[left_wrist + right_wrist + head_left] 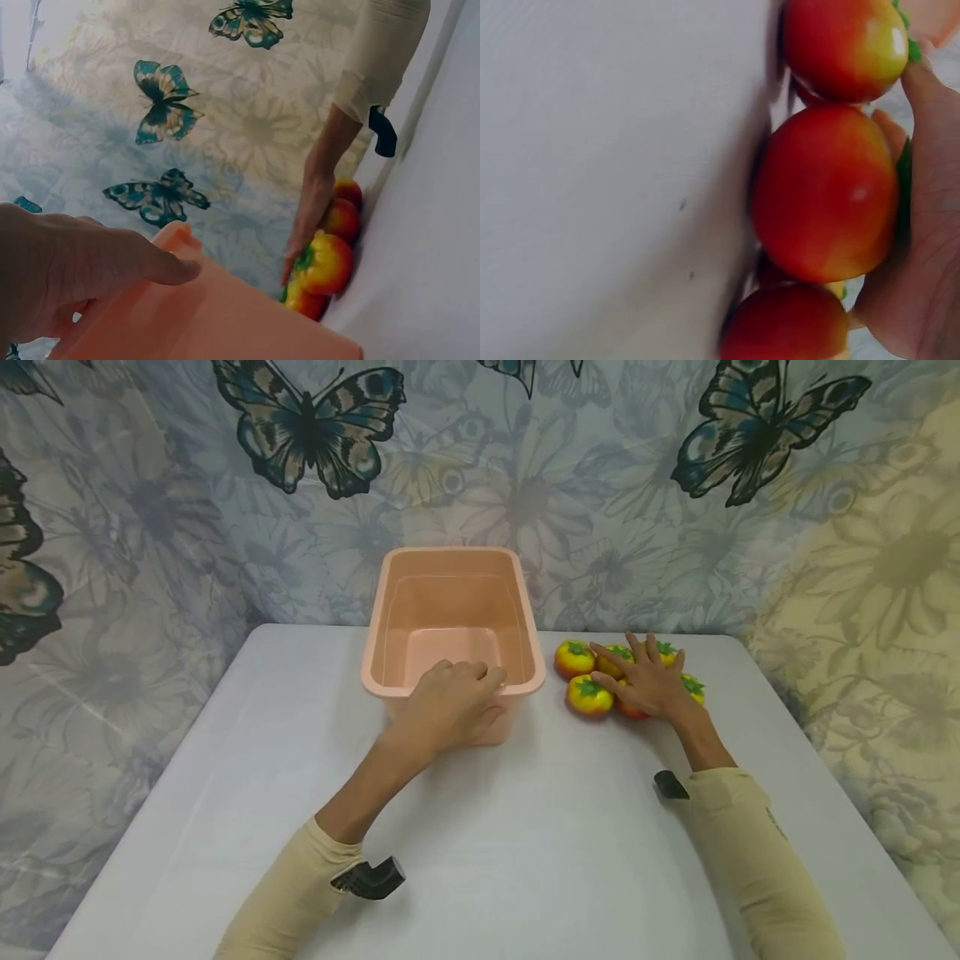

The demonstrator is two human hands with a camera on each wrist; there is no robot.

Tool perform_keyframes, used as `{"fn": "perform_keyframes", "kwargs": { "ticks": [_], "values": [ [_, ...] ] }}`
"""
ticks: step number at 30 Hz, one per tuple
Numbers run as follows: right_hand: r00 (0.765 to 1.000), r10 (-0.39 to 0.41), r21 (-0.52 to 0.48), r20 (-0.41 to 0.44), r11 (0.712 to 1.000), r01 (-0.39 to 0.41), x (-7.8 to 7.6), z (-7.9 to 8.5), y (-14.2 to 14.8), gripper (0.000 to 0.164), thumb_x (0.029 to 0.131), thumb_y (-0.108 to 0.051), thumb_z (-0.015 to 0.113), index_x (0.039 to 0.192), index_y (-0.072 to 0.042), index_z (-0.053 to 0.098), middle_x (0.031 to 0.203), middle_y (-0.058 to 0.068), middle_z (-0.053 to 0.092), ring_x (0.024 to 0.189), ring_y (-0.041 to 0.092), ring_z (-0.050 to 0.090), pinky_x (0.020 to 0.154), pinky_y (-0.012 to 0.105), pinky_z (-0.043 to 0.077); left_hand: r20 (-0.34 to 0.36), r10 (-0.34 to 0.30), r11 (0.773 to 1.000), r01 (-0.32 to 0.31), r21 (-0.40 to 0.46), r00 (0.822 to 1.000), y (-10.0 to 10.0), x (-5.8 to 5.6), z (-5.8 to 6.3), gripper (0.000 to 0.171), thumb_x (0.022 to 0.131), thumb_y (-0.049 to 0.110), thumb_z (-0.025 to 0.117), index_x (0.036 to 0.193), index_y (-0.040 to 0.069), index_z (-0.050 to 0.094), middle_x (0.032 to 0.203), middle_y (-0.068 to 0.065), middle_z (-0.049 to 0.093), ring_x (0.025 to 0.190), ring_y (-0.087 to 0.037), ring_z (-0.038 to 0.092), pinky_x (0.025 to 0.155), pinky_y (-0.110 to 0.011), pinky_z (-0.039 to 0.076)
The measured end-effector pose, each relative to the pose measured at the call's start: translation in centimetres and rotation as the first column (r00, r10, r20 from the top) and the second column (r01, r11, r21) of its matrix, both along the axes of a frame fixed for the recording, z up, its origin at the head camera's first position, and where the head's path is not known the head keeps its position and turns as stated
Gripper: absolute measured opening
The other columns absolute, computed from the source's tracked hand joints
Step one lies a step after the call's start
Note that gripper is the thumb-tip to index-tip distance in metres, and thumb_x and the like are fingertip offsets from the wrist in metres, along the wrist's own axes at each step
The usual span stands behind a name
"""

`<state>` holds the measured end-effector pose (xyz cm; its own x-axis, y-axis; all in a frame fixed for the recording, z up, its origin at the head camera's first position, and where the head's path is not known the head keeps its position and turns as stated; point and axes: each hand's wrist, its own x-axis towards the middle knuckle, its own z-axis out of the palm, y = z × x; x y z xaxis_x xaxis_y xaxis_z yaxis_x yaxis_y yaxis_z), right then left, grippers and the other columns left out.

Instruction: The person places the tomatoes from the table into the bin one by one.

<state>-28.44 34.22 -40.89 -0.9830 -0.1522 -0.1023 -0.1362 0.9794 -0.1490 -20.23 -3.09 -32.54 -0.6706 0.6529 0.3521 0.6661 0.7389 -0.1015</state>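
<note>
A peach-coloured plastic tub (454,593) stands near the back of the white table. My left hand (452,700) grips its near rim, the thumb (174,268) lying along the outer wall in the left wrist view. To the right of the tub, several red-and-yellow persimmons (589,695) with green leafy caps sit close together in two rows. My right hand (651,683) rests over them with fingers spread, partly hiding those in the middle. In the right wrist view the palm (937,225) lies against the capped side of a persimmon (825,193).
The white table (555,843) stretches out in front of the tub and fruit. Right behind it hangs a floral backdrop (525,502) with butterfly prints, which also runs down both sides. A black wrist device (369,878) sits at the left sleeve, another (670,785) at the right.
</note>
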Motion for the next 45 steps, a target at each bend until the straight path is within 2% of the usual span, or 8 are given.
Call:
{"fn": "perform_keyframes", "kwargs": {
  "ticks": [3, 10, 19, 24, 29, 35, 39, 45],
  "values": [
    [1.0, 0.011, 0.012, -0.013, 1.0, -0.011, 0.1, 0.1, -0.2, 0.078, 0.099, -0.081, 0.026, 0.166, -0.042, 0.02, 0.175, 0.027, 0.001, 0.156, 0.063, -0.006, 0.108, 0.091, -0.008, 0.023, 0.041, 0.999, -0.041, -0.007, 0.999, -1.3, 0.2, 0.3, 0.037, 0.096, 0.048, 0.073, 0.111, 0.015, 0.064, 0.092, -0.002, 0.066, 0.083, -0.022, 0.068, 0.083, -0.041, 0.056],
    [1.0, 0.002, 0.016, 0.013, 1.0, -0.002, 0.1, -0.2, -0.4, 0.076, 0.1, -0.08, 0.021, 0.166, -0.043, 0.019, 0.175, 0.027, 0.005, 0.155, 0.065, -0.001, 0.107, 0.091, -0.011, 0.001, 0.023, 1.0, -0.022, -0.017, 1.0, -2.0, -0.6, -0.8, 0.034, 0.094, 0.047, 0.075, 0.104, 0.016, 0.065, 0.072, 0.0, 0.064, 0.058, -0.017, 0.059, 0.057, -0.033, 0.047],
    [1.0, -0.01, -0.007, 0.011, 1.0, 0.01, -0.1, -0.8, -0.6, 0.075, 0.101, -0.078, 0.022, 0.166, -0.043, 0.019, 0.174, 0.028, 0.005, 0.156, 0.064, -0.001, 0.109, 0.089, -0.014, -0.018, 0.026, 1.0, -0.026, -0.016, 0.999, -2.3, -0.7, -0.9, 0.034, 0.092, 0.046, 0.078, 0.104, 0.016, 0.066, 0.074, 0.0, 0.065, 0.06, -0.016, 0.059, 0.058, -0.032, 0.046],
    [1.0, -0.011, -0.01, 0.014, 1.0, 0.011, -0.3, -0.7, -0.4, 0.073, 0.102, -0.077, 0.023, 0.166, -0.043, 0.018, 0.174, 0.029, 0.006, 0.155, 0.065, -0.001, 0.11, 0.088, -0.014, 0.028, -0.017, 1.0, 0.017, -0.003, 0.999, -2.6, -0.8, -0.6, 0.033, 0.096, 0.043, 0.075, 0.113, 0.015, 0.067, 0.087, -0.001, 0.069, 0.074, -0.019, 0.066, 0.074, -0.036, 0.054],
    [1.0, 0.009, -0.022, 0.009, 1.0, -0.009, -0.3, 0.1, -0.4, 0.073, 0.103, -0.075, 0.024, 0.167, -0.04, 0.018, 0.174, 0.028, 0.006, 0.157, 0.062, -0.001, 0.109, 0.088, -0.016, 0.108, -0.11, 0.988, 0.097, 0.118, 0.988, -3.7, -0.8, 0.5, 0.049, 0.098, 0.048, 0.07, 0.132, 0.014, 0.066, 0.116, -0.007, 0.071, 0.108, -0.026, 0.069, 0.101, -0.044, 0.053],
    [0.999, 0.027, -0.081, -0.029, 0.996, -0.029, -0.4, 2.7, 0.5, 0.071, 0.106, -0.07, 0.025, 0.168, -0.037, 0.015, 0.174, 0.028, 0.002, 0.157, 0.062, -0.004, 0.108, 0.088, -0.017, 0.13, 0.022, 0.975, -0.05, 0.218, 0.991, -7.3, -2.1, 2.1, 0.081, 0.094, 0.063, 0.067, 0.152, 0.009, 0.052, 0.146, -0.015, 0.06, 0.136, -0.038, 0.056, 0.117, -0.057, 0.039],
    [0.998, -0.002, -0.098, -0.064, 0.995, -0.004, 0.0, 5.3, 2.2, 0.073, 0.106, -0.069, 0.024, 0.169, -0.033, 0.012, 0.174, 0.028, -0.005, 0.155, 0.062, -0.011, 0.107, 0.088, -0.018, 0.227, 0.153, 0.96, -0.199, 0.195, 0.962, -10.0, -3.2, 2.6, 0.098, 0.095, 0.065, 0.064, 0.165, 0.006, 0.028, 0.163, -0.021, 0.041, 0.151, -0.044, 0.038, 0.125, -0.061, 0.026],
    [0.987, -0.033, -0.148, -0.159, 0.989, 0.009, 0.3, 8.3, 4.2, 0.072, 0.108, -0.066, 0.024, 0.169, -0.031, 0.011, 0.174, 0.029, -0.004, 0.155, 0.062, -0.012, 0.107, 0.089, -0.016, 0.451, 0.196, 0.952, -0.279, 0.125, 0.871, -11.8, -4.4, 2.2, 0.108, 0.101, 0.071, 0.046, 0.167, 0.002, -0.003, 0.176, -0.023, 0.004, 0.164, -0.044, 0.005, 0.131, -0.062, 0.005]
  ]
}}
